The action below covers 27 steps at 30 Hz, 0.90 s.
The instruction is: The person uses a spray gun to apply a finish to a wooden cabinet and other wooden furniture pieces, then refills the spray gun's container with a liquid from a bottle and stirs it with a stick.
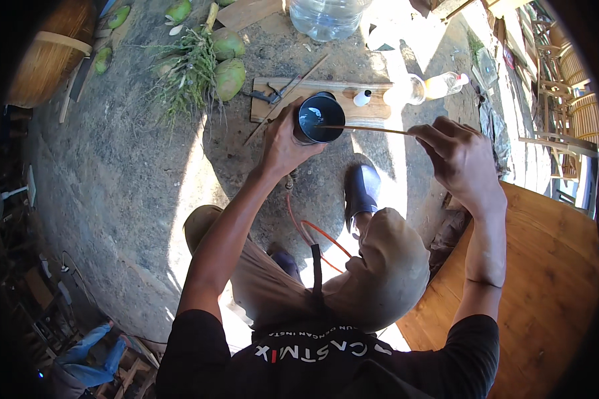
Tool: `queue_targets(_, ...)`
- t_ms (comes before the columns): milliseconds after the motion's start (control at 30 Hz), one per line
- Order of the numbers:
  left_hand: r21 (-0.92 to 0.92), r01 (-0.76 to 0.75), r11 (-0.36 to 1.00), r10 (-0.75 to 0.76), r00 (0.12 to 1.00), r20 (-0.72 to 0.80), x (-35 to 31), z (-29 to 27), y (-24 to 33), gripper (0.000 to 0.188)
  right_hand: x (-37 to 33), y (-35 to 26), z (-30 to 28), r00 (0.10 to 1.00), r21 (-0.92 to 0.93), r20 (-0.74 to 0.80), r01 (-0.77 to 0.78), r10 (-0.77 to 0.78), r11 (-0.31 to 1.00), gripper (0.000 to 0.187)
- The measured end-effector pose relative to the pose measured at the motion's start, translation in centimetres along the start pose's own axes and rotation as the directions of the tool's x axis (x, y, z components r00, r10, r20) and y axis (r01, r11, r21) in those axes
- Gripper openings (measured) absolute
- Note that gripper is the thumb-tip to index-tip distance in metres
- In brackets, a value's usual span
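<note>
My left hand (287,143) is closed around the side of a dark round cup (321,101), its mouth tipped up into view. Bluish, shiny liquid (311,118) shows inside. From the right, my right hand (456,156) pinches one end of a thin wooden stick (376,129); the other end reaches into the cup. Just behind the left hand, a dark metal piece with a lever (273,95), possibly part of a spray gun, shows over a wooden board (376,113). Whether it joins the cup is hidden. A hose fitting (289,182) hangs below that hand.
On the board stands a small white bottle (361,99) with a black cap. Clear plastic bottles (446,84) lie right of it. Green coconuts (230,80) and a large water jug (329,16) are farther off. An orange hose (326,234) runs between my legs. A wooden panel (532,286) lies right.
</note>
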<state>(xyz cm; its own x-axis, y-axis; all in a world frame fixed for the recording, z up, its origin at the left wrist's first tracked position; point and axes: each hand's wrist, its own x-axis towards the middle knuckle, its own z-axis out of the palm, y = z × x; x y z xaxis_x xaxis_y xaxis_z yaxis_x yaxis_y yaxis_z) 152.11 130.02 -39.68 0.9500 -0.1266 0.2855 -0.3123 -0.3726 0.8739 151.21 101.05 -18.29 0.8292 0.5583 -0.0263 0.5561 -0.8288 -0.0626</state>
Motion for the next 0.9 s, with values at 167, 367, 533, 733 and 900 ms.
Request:
queue_targets(167,-0.001,-0.029,1.000,0.029,0.999,-0.018,-0.2,0.1,1.6,0.079,7.1,-4.7,1.1,0.965,-0.271,0.110,0.261,-0.240,0.926,0.017)
queue_targets(367,0.019,-0.011,1.000,0.011,1.000,-0.024,-0.7,-1.1,0.8,0.078,9.6,-6.7,-0.4,0.966,-0.356,0.187,0.235,-0.177,0.904,0.015)
queue_targets(533,-0.010,-0.011,1.000,0.010,0.999,-0.037,-0.8,-2.0,0.9,0.080,10.0,-8.0,-0.4,0.961,-0.416,0.171,0.271,-0.218,0.868,0.012)
queue_targets(733,-0.008,-0.031,0.999,0.030,0.997,-0.069,-0.5,-2.3,0.4,0.080,10.0,-7.6,-0.3,0.977,-0.366,0.085,0.213,-0.195,0.906,0.014)
queue_targets(900,-0.016,-0.033,0.999,0.031,0.991,-0.132,-0.5,-2.4,-0.5,0.076,8.3,-5.8,-0.5,0.988,-0.129,0.103,0.125,-0.112,0.984,0.015)
